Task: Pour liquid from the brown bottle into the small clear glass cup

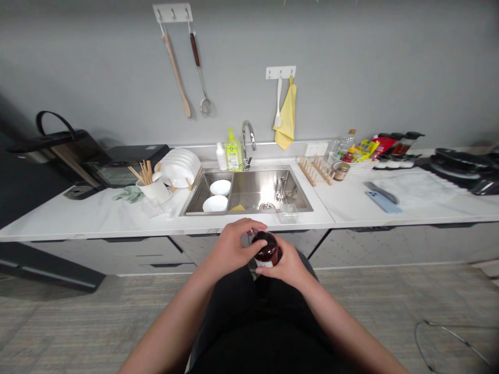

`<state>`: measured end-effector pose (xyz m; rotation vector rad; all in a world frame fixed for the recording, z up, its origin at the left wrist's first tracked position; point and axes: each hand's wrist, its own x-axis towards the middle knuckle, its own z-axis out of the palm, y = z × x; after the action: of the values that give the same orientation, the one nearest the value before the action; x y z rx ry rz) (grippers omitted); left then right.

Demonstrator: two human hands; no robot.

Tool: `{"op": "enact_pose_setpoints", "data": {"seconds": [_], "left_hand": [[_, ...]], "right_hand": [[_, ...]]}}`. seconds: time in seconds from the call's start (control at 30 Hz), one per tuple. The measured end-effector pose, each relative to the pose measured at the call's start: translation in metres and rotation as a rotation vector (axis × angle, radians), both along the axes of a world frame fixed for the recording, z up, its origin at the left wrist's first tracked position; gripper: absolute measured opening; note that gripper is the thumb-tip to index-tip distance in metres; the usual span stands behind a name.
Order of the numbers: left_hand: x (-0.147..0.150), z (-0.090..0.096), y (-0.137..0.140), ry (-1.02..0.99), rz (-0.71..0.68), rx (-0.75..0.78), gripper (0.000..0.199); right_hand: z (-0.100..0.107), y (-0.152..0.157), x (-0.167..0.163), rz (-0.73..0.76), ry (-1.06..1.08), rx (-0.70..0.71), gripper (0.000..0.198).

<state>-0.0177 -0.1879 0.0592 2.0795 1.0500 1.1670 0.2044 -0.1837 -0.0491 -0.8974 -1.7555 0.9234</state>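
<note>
Head view | right hand wraps a dark jar at waist height, before the sink | left hand fingers clamp its lid | step: likely twisting lid; next needs firm counter-hold.

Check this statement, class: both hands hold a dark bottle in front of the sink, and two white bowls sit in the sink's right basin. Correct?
Not quite. In the head view the two white bowls sit in the left part of the sink, not the right. The hands do hold the dark bottle.
</note>
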Motion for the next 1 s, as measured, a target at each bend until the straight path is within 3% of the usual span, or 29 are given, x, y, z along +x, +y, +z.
{"op": "enact_pose_setpoints", "data": {"seconds": [0.17, 0.27, 0.4, 0.57, 0.67, 0.77, 0.87, 1.0], "left_hand": [[0.0, 0.001, 0.01, -0.073, 0.16, 0.045, 0.021], [-0.02, -0.011, 0.021, -0.231, 0.184, -0.07, 0.029], [-0.073, -0.043, 0.043, -0.432, 0.322, -0.24, 0.044], [-0.161, -0.082, 0.07, -0.438, 0.585, -0.327, 0.043], [-0.217, -0.095, 0.092, -0.245, 0.821, -0.359, 0.041], [-0.264, -0.101, 0.124, 0.144, 0.994, -0.377, 0.03], [-0.289, -0.103, 0.16, 0.46, 1.024, -0.344, 0.024], [-0.294, -0.107, 0.195, 0.705, 1.007, -0.359, 0.017]], "right_hand": [[-0.004, 0.002, -0.002, -0.041, -0.016, -0.002, 0.08], [-0.008, 0.005, 0.001, -0.052, -0.031, 0.004, 0.084], [-0.015, 0.009, 0.008, -0.065, -0.05, -0.017, 0.086], [-0.023, 0.019, 0.015, -0.103, -0.053, -0.075, 0.083], [-0.026, 0.029, 0.014, -0.105, -0.045, -0.101, 0.08], [-0.027, 0.04, 0.01, -0.096, -0.047, -0.103, 0.081], [-0.028, 0.05, 0.007, -0.104, -0.046, -0.106, 0.082], [-0.029, 0.058, 0.004, -0.125, -0.047, -0.116, 0.083]]}}
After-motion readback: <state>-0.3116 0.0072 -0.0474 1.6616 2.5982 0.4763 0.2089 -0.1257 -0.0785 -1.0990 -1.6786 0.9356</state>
